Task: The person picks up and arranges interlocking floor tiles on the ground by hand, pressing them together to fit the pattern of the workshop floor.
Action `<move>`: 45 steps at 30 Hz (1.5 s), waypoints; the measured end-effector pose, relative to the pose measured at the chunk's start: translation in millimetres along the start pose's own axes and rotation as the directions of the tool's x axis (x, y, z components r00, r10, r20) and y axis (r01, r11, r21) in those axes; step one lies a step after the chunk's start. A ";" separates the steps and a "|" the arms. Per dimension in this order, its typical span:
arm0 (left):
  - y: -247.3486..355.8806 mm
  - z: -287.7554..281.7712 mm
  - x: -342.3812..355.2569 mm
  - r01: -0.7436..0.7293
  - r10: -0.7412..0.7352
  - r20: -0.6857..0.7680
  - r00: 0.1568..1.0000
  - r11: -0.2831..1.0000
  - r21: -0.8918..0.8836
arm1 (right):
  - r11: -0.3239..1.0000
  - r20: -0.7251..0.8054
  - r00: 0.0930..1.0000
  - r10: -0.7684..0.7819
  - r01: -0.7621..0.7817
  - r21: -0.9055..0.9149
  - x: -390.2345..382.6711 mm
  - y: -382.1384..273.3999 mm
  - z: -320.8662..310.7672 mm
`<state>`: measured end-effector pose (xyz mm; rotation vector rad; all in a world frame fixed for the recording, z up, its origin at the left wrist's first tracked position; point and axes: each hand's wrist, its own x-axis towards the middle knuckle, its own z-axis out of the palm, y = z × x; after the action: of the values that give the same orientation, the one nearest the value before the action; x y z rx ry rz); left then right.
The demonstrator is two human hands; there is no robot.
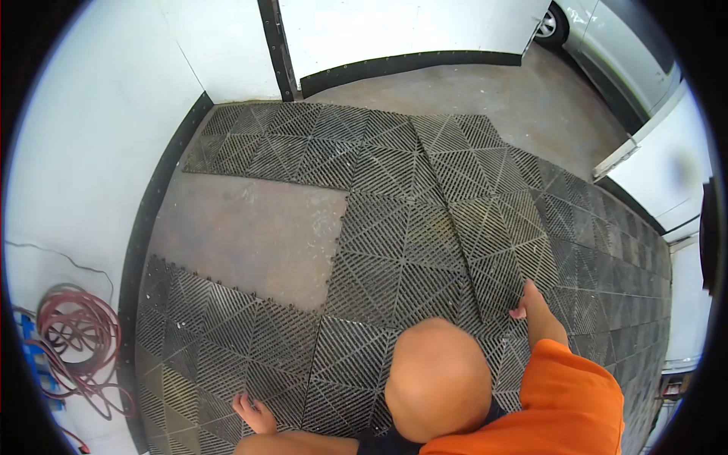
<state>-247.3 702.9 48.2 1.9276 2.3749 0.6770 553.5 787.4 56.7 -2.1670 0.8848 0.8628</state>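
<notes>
Head view: hands well apart, one on each side of a bent knee (438, 379). Right hand (525, 302) at the near edge of a strip of black grid tiles (485, 212); cannot tell whether the fingers are clamped on it. Left hand (254, 414) low over other tiles (250, 334), fingers loosely spread, nothing seen in it. Strip runs toward the floor's (243, 227) far edge. Red hose (80, 330) coiled by the left wall (91, 167).
</notes>
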 end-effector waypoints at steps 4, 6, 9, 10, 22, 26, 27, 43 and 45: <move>55.0 -21.4 28.3 0.065 -0.046 0.245 0.968 0.995 -0.072 | 0.989 -0.094 0.986 0.136 -0.140 -0.041 -9.2 -35.5 8.5; 118.7 -34.1 40.9 0.040 0.087 0.418 0.904 0.958 -0.285 | 0.987 -0.100 0.983 0.155 -0.159 -0.036 16.5 -40.8 2.0; 165.6 -50.9 67.3 0.349 -0.026 0.525 0.851 0.776 -0.525 | 0.989 -0.087 0.986 0.142 -0.144 -0.019 34.2 -57.8 -3.0; 207.8 -59.1 90.0 0.512 -0.090 0.595 0.798 0.621 -0.593 | 0.991 -0.099 0.986 0.135 -0.136 -0.004 37.5 -59.4 -8.7; 416.0 104.3 177.1 0.293 0.377 0.642 0.668 0.659 -0.693 | 0.949 -0.168 0.982 0.086 -0.030 0.312 87.8 -42.9 -15.7; 446.1 161.2 157.6 0.379 0.346 0.807 0.479 0.748 -0.545 | 0.794 0.104 0.924 -0.368 0.254 0.552 110.7 -46.2 -55.0; 438.3 175.3 159.5 0.413 0.373 0.797 0.474 0.706 -0.576 | 0.724 0.247 0.811 -0.531 0.283 0.629 80.8 -46.2 -43.1; 502.6 269.5 104.8 0.984 0.532 0.837 -0.129 0.173 0.042 | 0.840 -0.233 0.810 -0.538 0.539 -0.064 -43.6 165.9 -173.7; 510.1 270.8 106.3 0.985 0.520 0.849 -0.088 0.170 -0.002 | 0.805 -0.296 0.753 -0.588 0.578 -0.130 -48.8 164.3 -175.9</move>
<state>275.6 965.7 0.3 0.2756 0.7182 0.1948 458.4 579.5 146.2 -2.4401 0.2742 0.2058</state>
